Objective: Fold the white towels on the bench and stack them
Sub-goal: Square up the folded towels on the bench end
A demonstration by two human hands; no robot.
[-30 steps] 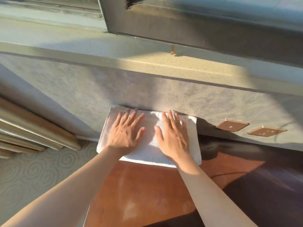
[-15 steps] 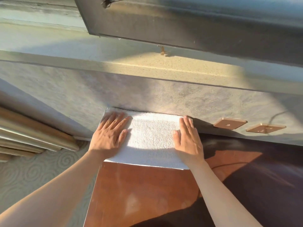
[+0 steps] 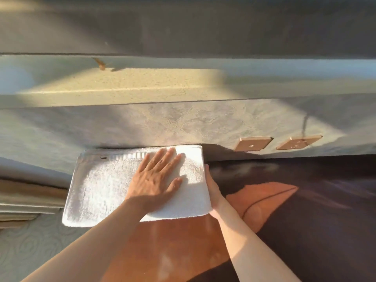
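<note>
A folded white towel [image 3: 105, 190] lies at the left end of the reddish-brown bench [image 3: 183, 247], its far edge against the wall. My left hand [image 3: 156, 180] rests flat on the towel's right half, fingers spread and pointing toward the wall. My right hand [image 3: 213, 190] is held straight along the towel's right edge, touching its side; part of it is hidden behind the towel. The towel's left end hangs slightly past the end of the bench.
Two tan wall plates [image 3: 252, 143] [image 3: 299, 142] sit on the grey wall just right of the towel. A sunlit ledge [image 3: 122, 88] runs above. Patterned carpet [image 3: 30, 245] and beige folds [image 3: 26, 200] lie to the left. The bench's right part is in dark shadow.
My left hand slid from the towel's left end across to its right half. My right hand came off the top and went to the right edge. The view shifted right.
</note>
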